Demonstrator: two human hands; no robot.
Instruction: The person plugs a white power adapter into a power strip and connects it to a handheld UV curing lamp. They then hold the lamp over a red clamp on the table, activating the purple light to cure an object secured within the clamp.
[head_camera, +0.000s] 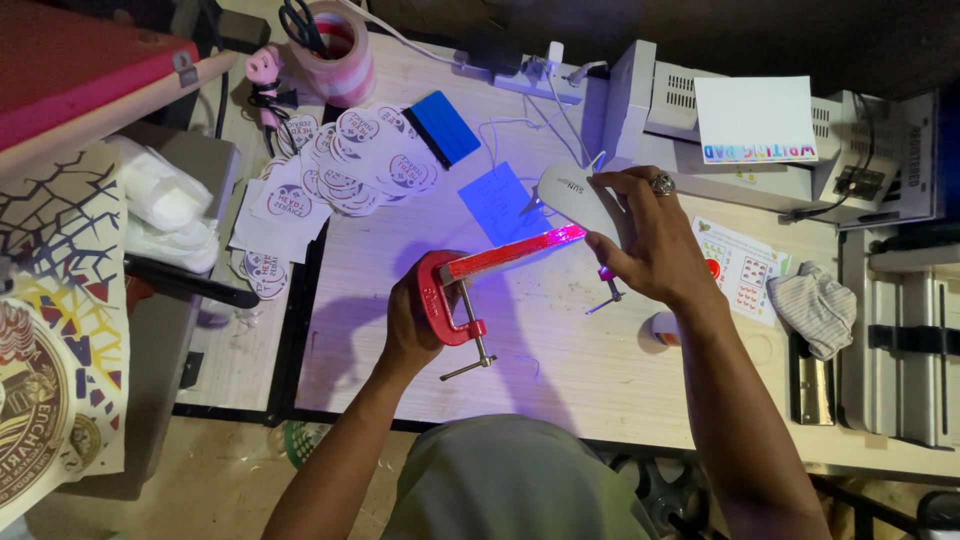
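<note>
Risk, judged from here: strip (515, 252) slipping in the clamps under a twist, or lamp (580, 200) drifting off its edge and leaving glue uncured. Left hand (405, 320) wrapped shut around the red C-clamp (440, 290) at the strip's left end, above the table (560, 350). Strip slanting up to the right, glowing. Right hand (650, 245) curled closed over the white lamp, held just above the strip's right end.

Pale wood-grain table (560, 350). Resting on it: round stickers (340, 160) in a loose pile, blue squeegee (445, 127), crumpled grey cloth (815, 305), printed sticker sheet (742, 268) (surface lit violet), tape roll (335, 50).
</note>
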